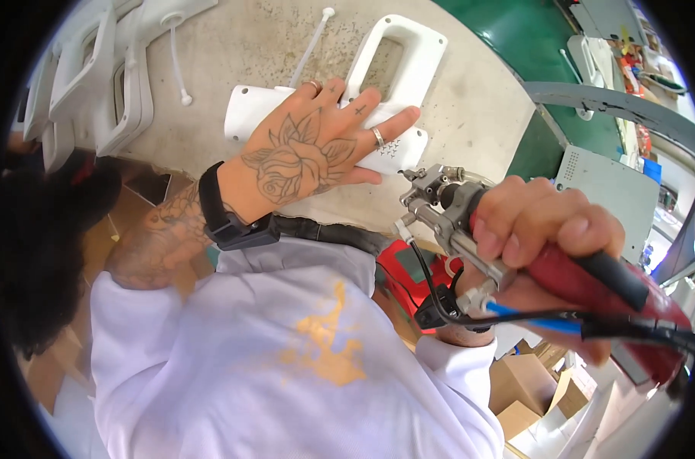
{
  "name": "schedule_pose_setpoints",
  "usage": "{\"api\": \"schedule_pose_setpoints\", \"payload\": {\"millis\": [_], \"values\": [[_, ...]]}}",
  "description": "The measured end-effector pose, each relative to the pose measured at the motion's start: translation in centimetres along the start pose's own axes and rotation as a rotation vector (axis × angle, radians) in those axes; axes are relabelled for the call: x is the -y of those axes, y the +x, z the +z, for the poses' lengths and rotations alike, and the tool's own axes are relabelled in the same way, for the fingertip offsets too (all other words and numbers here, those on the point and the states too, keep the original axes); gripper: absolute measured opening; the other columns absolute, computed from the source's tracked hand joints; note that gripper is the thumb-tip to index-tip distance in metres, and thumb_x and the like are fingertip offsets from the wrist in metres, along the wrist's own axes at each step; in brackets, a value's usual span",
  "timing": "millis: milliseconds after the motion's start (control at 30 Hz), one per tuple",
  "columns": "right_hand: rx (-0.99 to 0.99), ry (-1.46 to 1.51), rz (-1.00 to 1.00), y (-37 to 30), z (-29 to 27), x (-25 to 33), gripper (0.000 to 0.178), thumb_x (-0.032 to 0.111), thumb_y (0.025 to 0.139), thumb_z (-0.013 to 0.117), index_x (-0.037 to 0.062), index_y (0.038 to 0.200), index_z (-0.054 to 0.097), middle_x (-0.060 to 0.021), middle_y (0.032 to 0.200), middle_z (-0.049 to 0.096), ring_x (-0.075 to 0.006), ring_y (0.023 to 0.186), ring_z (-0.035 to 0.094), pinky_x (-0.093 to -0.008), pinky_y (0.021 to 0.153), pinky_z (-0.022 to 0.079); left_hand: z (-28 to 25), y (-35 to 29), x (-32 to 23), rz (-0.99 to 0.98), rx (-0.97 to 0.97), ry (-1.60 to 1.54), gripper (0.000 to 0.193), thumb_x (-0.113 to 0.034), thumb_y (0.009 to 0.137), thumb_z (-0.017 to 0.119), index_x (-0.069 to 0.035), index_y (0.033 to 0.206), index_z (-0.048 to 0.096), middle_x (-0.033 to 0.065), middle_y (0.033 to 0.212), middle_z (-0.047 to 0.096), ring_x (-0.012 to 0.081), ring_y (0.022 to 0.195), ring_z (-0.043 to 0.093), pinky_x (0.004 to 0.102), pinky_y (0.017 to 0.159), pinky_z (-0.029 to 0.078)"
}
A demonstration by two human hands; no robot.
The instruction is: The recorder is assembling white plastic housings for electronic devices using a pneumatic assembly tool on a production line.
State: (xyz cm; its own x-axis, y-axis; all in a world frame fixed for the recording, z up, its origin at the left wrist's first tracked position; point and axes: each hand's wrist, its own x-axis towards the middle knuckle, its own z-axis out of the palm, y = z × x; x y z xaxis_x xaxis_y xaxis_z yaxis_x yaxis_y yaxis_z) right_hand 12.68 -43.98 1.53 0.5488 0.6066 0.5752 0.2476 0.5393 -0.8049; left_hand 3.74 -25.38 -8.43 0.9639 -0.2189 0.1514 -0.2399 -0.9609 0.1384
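Now logging, from my remote seat: one white plastic part [422,65], its base plate's long axis running left to right, right end slightly lower, its loop pointing up and rightward. One hose-fed tool [470,249], long axis slanting from lower right to upper left, tip toward the part's right end. Part: smooth, round-cornered, small dark marks at right. Tool: red handle, grey metal head, black and blue hoses [504,309]. I find the part on the pale worktop [477,115] beneath the left hand [309,153], laid flat, fingers spread. The tool sits in the right hand [546,222], fingers wrapped round its handle; whether its tip touches the part, I cannot tell.
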Motion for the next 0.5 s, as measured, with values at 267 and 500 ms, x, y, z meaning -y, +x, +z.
{"api": "schedule_pose_setpoints", "payload": {"millis": [267,500], "values": [[-0.107,-0.183,-0.134,0.5,2.2,8.1,0.063,0.048,0.091,0.069,-0.0027,0.123,0.052,-0.0024,0.078,0.052,-0.0126,0.063,0.05,-0.0274,0.056,0.038,-0.4,-1.3,-2.9,-0.02,0.049,-0.04,0.092,-0.045,0.079,0.073,-0.005,0.152,0.034,0.0087,0.122,0.053,0.0262,0.098,0.055,0.0385,0.087,0.048],[-0.127,-0.191,-0.175,0.2,1.3,5.3,0.078,0.061,0.09,0.065,-0.0037,0.131,0.049,-0.0027,0.078,0.049,-0.0143,0.063,0.048,-0.0289,0.056,0.038,-0.5,-1.6,-3.2,-0.022,0.049,-0.07,0.085,-0.038,0.077,0.074,0.002,0.145,0.041,0.0105,0.124,0.054,0.0257,0.101,0.056,0.0364,0.089,0.047]]}}
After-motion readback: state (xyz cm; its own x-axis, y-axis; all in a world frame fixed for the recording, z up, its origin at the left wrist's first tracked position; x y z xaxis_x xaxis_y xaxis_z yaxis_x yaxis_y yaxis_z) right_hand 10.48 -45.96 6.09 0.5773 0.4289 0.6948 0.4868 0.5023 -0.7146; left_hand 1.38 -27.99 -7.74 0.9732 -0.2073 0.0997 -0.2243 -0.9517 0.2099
